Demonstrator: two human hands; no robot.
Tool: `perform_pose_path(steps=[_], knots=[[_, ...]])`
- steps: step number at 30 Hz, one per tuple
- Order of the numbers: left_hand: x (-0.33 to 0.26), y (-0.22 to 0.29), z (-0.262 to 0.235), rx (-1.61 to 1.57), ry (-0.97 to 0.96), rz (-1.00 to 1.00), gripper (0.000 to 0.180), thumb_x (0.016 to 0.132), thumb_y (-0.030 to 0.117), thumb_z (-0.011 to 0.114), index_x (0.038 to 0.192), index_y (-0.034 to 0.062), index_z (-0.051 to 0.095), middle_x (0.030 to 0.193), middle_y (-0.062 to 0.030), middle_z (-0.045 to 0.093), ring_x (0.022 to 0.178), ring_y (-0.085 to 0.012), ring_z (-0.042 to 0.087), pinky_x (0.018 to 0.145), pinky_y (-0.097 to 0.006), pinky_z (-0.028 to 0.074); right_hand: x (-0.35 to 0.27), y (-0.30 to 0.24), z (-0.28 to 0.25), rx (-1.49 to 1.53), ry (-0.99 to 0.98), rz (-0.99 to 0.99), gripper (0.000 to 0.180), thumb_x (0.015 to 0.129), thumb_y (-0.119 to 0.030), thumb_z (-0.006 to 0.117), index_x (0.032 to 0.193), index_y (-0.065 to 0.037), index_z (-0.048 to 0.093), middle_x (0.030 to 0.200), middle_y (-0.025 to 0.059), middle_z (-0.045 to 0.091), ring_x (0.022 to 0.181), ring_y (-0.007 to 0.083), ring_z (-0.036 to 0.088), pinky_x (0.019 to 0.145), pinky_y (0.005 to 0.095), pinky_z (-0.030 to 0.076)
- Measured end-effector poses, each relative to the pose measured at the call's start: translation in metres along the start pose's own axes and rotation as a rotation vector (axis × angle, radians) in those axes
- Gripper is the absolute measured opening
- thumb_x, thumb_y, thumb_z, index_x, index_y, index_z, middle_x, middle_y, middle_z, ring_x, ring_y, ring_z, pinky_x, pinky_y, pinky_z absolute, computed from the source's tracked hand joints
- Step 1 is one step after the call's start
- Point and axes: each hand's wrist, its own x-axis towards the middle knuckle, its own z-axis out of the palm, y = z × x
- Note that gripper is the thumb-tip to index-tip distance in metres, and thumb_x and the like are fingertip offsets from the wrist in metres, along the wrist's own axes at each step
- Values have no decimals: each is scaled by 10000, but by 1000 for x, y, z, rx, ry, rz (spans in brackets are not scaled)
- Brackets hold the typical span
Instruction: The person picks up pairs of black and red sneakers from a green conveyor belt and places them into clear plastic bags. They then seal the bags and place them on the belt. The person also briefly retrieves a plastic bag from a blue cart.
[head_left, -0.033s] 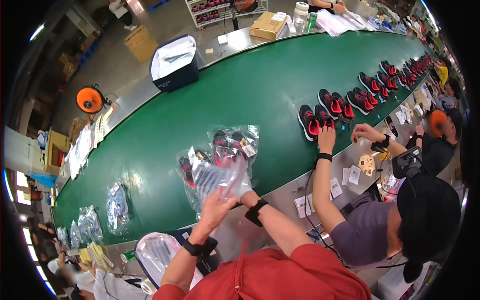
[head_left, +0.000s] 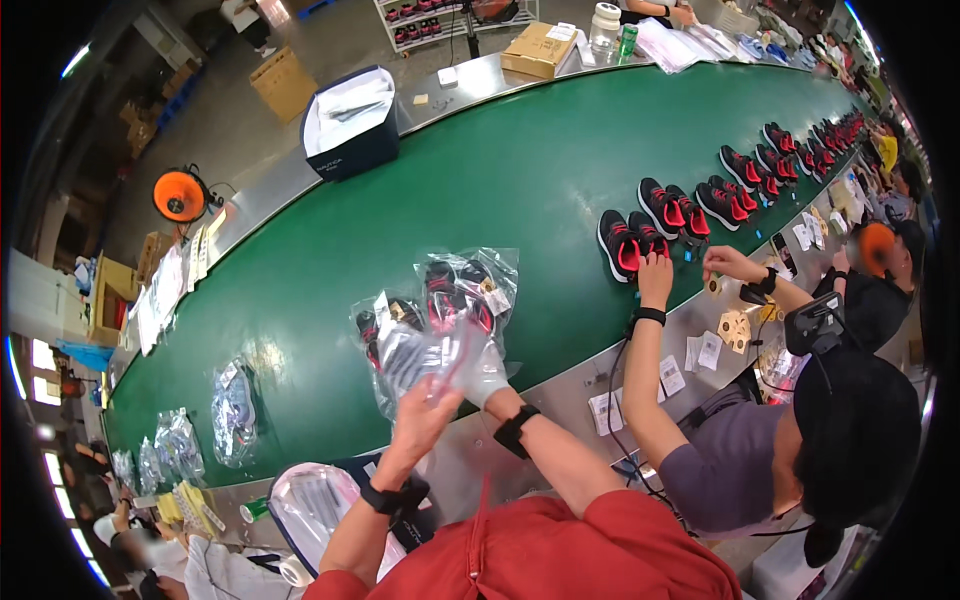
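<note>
While both hands meet at the near edge of the green belt [head_left: 520, 170], the left hand [head_left: 420, 415] pinches the lower end of a clear bag [head_left: 415, 355] holding dark shoes, fingers closed on the plastic. Opposite it, the right hand [head_left: 487, 375] grips the same bag's right side, partly hidden behind the film. That bag's long axis runs away from the hands, slanting up and left. Just beyond the right hand lies a second bagged pair [head_left: 470, 290], pointing away across the belt. Farther right, a co-worker's hand [head_left: 655, 270] touches a black-and-red shoe [head_left: 620, 245].
</note>
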Motion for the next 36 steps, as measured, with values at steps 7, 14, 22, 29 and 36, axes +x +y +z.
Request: perform_pose_path(steps=[7,14,22,29,36], knots=[[-16,-25,-50,-643,460,-128,182,883,196,606,910,17,622,767,43,572,640,-19,462,531,-213,368,-73,-22,-46,556,-311,234,278,874,-219,569,1038,4,598,895,90,637,723,173,609,688,300,488],[-44,22,-21,-789,68,-151,193,902,208,593,984,35,616,792,28,590,689,-40,508,581,-223,419,-94,-101,-75,912,-389,99,236,894,-218,601,1018,-19,582,855,-15,572,756,69,512,648,220,437],[-62,-3,-77,-1034,491,126,173,932,208,562,833,68,588,658,81,490,535,-3,380,461,-209,305,-98,-64,-97,494,-105,175,138,830,-81,541,706,-29,573,617,38,555,563,121,529,522,275,418],[-85,-15,-81,-544,535,262,207,943,229,547,862,44,593,658,65,503,562,-25,409,481,-229,341,-114,-159,-106,-311,288,-464,206,706,-144,665,885,-80,583,913,136,612,875,312,579,754,409,464],[-130,7,0,-128,-282,695,135,883,139,526,952,32,570,681,-220,511,557,-316,528,541,-389,436,-110,-67,4,-7,-248,-332,160,732,-153,597,864,-70,635,870,133,639,846,312,610,773,415,480]])
